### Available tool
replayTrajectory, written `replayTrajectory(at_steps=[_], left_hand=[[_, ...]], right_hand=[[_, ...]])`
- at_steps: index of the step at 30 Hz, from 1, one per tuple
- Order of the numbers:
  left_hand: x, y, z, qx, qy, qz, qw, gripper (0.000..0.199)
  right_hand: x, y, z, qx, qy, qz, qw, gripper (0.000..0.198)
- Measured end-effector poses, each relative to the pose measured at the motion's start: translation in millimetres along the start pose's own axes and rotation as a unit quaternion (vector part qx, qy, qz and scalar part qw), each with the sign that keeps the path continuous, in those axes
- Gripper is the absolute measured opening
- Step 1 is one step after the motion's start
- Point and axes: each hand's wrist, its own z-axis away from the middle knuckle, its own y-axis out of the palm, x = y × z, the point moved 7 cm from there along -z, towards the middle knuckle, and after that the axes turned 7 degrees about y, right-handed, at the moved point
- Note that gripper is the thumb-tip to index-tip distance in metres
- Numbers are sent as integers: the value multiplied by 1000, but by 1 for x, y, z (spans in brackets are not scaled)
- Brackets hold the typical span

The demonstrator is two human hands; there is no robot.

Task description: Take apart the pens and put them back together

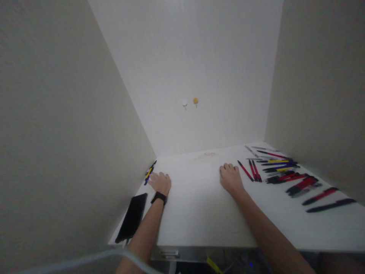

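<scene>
My left hand [161, 183], with a black watch [159, 197] on its wrist, is at the left of the white table. Its slightly blurred fingers are apart and reach beside a few pens [149, 174] in yellow, blue and black along the left wall. Whether the fingertips touch them I cannot tell. My right hand [231, 179] rests on the tabletop right of the middle, fingers curled in, with no object showing in it. Just right of it lie three red and black pens [254, 171].
Many more pens [278, 167], red, black, blue, yellow and clear, spread along the right wall [322, 95]. A black phone [131, 217] with a cable lies at the front left. Two small hooks [195, 101] hang on the back wall. A pale cable [85, 258] crosses the lower left.
</scene>
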Motion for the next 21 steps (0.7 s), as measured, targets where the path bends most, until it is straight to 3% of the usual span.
replayTrajectory(at_steps=[3,11,21], left_hand=[[25,13,-4,15,-67,-16,998,39],[28,13,-6,9,-57,-39,998,34],[3,-3,2,45,59,-1,997,30]], right_hand=[[7,3,1,10,-22,-12,1000,26],[17,8,2,16,-47,-38,998,27],[25,15,2,49,-73,-135,987,26]])
